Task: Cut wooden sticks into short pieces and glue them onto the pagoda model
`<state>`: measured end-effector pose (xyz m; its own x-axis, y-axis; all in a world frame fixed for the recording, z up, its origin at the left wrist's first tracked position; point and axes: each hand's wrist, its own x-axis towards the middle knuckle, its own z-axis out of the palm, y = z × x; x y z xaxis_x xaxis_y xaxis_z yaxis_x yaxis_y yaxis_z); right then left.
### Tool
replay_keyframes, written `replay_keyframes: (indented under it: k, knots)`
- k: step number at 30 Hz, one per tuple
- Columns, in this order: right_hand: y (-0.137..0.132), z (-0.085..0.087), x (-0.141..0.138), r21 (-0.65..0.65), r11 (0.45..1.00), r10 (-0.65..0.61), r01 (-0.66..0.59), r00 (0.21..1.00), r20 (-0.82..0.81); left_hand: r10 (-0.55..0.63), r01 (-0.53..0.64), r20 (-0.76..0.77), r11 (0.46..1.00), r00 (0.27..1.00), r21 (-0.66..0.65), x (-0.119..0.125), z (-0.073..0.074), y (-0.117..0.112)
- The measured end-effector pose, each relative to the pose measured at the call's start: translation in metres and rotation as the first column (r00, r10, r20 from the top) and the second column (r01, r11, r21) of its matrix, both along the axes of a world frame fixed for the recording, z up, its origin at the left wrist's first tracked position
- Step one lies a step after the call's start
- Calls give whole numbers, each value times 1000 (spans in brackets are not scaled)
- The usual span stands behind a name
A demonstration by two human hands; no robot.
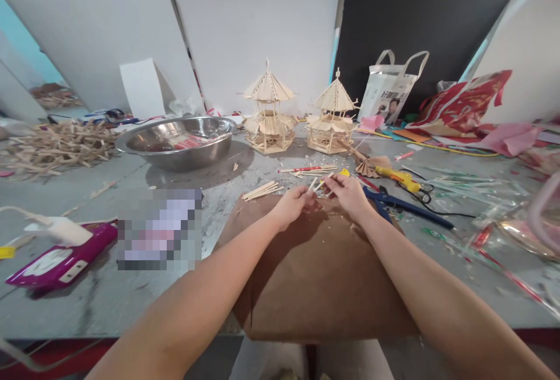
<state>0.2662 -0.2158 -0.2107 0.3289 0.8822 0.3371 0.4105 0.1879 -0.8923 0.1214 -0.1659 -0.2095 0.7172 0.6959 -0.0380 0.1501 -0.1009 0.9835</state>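
Over the far part of a brown board, my two hands are close together. My left hand is closed, its fingers pinching a short, pale wooden stick. Fingers of my right hand are closed on another pale wooden stick. Whether the sticks touch is too small to tell. Left of my hands lies a small bundle of wooden sticks. Just beyond them are more sticks with red wrapping. Blue-handled pliers lie to the right of my right hand.
Two wooden-stick pagoda models stand at the back, beside a metal basin. A yellow glue gun lies right; a purple device and a pixelated object lie left. A stick heap fills the far left.
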Motion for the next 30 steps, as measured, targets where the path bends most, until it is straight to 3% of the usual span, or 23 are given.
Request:
replay_keyframes:
  k: [4, 6, 13, 20, 30]
  knots:
    - [-2, 3, -6, -60, 991, 112, -118, 989, -95, -14, 79, -191, 938, 982, 337, -3, 0, 1]
    - [-3, 4, -8, -61, 991, 114, -119, 989, -93, 18, 86, -238, 905, 971, 416, -5, 0, 2]
    - [-4, 2, -11, -103, 982, 148, -159, 983, -109, -12, 73, -163, 926, 986, 371, -5, -5, 7]
    - [-3, -1, -12, -93, 981, 167, -169, 986, -27, 34, 54, -186, 892, 982, 449, -4, -10, 11]
    - [-1, -3, -11, -68, 978, 202, -196, 974, 101, 47, 75, -211, 844, 976, 531, -5, -7, 7]
